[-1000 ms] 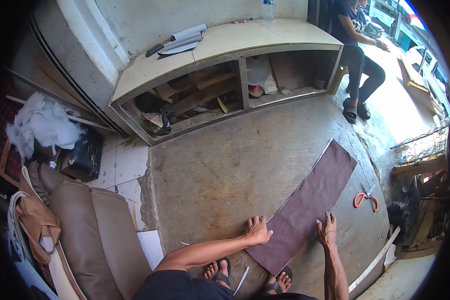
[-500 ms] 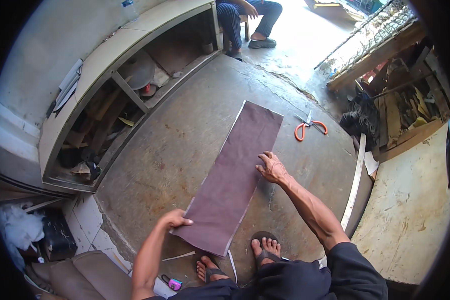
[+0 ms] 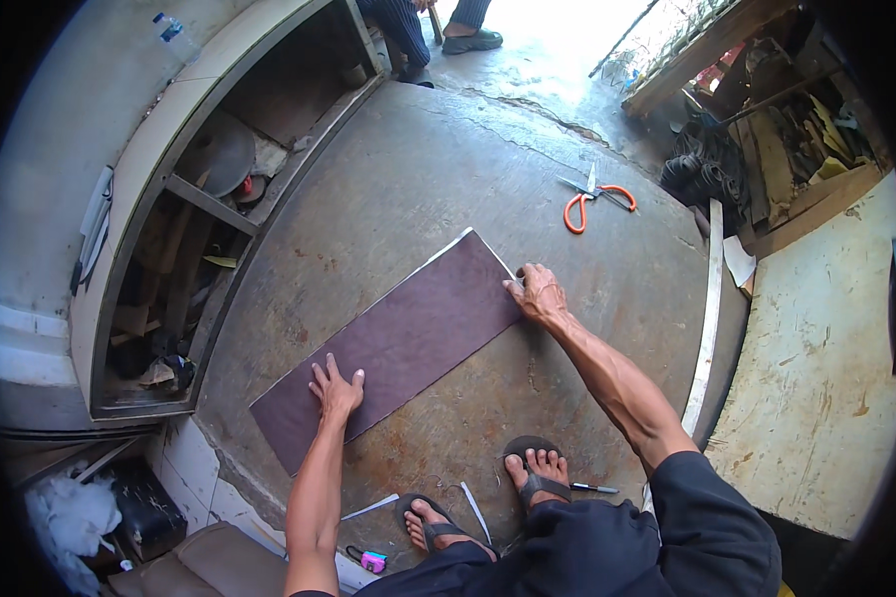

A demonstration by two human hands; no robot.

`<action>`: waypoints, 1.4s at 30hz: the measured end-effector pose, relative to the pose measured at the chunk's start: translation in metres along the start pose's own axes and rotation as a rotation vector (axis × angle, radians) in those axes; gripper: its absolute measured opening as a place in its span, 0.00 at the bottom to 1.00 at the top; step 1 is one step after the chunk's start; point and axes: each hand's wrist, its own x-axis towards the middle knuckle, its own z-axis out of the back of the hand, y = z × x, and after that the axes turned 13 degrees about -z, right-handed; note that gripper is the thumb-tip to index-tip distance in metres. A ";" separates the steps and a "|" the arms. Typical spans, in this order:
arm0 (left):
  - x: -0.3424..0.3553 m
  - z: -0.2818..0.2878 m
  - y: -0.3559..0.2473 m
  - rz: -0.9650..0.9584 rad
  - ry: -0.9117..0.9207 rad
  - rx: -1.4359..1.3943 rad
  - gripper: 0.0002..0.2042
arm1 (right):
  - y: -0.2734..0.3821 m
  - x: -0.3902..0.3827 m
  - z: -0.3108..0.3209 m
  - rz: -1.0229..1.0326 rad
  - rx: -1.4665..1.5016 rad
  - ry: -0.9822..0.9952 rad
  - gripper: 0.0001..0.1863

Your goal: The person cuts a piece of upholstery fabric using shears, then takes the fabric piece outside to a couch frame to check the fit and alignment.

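While I crouch at the lower edge of the frame, my left hand (image 3: 336,388) lies spread flat, fingers splayed, on the dark maroon sheet (image 3: 398,343) stretched across the centre; my right hand (image 3: 538,296) presses the sheet's upper right edge, fingers curled; orange-handled scissors (image 3: 592,199) lie upper right, well apart.

I'm seeing orange-handled scissors (image 3: 595,197) lying on the worn floor (image 3: 408,189), blades apart. A long wooden cabinet frame (image 3: 184,189) is lying along the left — scraps and tools are sitting in its open compartments, and a plastic bottle (image 3: 172,33) is resting on top. A pale wooden strip (image 3: 710,298) is running along the floor's right edge. A small pink tape measure (image 3: 371,561) is lying near the bottom — a pen (image 3: 594,488) is lying off to its right.
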 end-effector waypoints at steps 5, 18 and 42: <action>-0.005 -0.005 -0.019 0.092 0.048 -0.040 0.44 | 0.023 0.011 -0.005 -0.058 -0.097 -0.029 0.20; -0.016 0.012 -0.021 0.105 0.116 -0.053 0.44 | 0.048 0.024 -0.016 0.121 0.378 0.125 0.17; -0.007 0.032 0.104 0.072 0.084 -0.033 0.52 | -0.031 0.130 0.073 -0.388 -0.239 -0.211 0.38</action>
